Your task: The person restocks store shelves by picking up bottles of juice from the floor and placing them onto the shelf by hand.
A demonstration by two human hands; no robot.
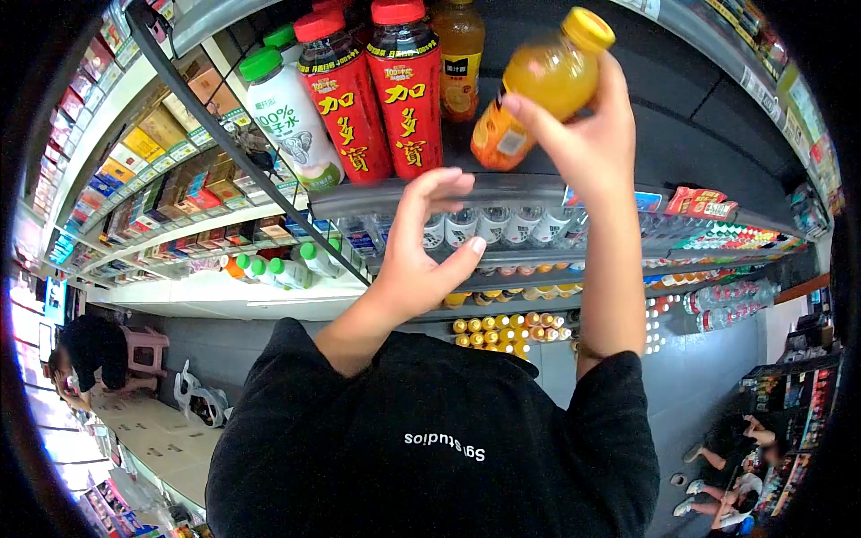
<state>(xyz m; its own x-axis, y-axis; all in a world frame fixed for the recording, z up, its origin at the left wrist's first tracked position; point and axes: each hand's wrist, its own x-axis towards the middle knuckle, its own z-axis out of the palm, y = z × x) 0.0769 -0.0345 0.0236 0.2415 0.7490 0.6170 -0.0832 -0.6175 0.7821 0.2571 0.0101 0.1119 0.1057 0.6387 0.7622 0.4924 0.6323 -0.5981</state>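
Note:
My right hand (pixel 583 134) is wrapped round an orange juice bottle (pixel 547 85) with a yellow cap, which tilts over the dark top shelf (pixel 691 134). Its cap points up and to the right. To the left, my left hand (pixel 435 229) is raised with fingers apart and nothing in it, just below the shelf's front edge. Red bottles (pixel 408 99) with red caps stand on the shelf above that hand. Beside them is a white bottle (pixel 291 121) with a green cap. Another juice bottle (pixel 459 67) stands behind, between the red bottles and the held one.
Clear-bottle rows (pixel 493 226) fill the shelf below. Yellow-capped bottles (pixel 493 332) are grouped lower down. Small boxes (pixel 193 188) line racks at the left, past a black wire divider (pixel 229 139). One person (pixel 94 350) is at the lower left, others (pixel 740 489) sit lower right.

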